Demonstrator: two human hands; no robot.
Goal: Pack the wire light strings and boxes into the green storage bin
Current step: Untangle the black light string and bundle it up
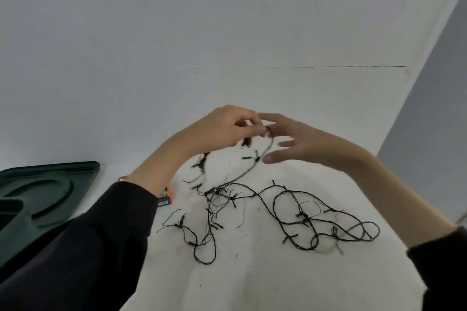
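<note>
One end of the black wire light string (303, 216) is pinched in the left hand (227, 129), raised above the white tabletop (278, 275); the rest sprawls tangled below. The right hand (303, 144) hovers just beside it, fingers spread, holding nothing. The green storage bin (45, 192) lies far left.

No text can be read. The small pink-edged cardboard box (165, 197), left of centre and half hidden behind a dark sleeve (121, 209), bears a colourful print and a dark label with pale marks, both too blurred to make out.
</note>
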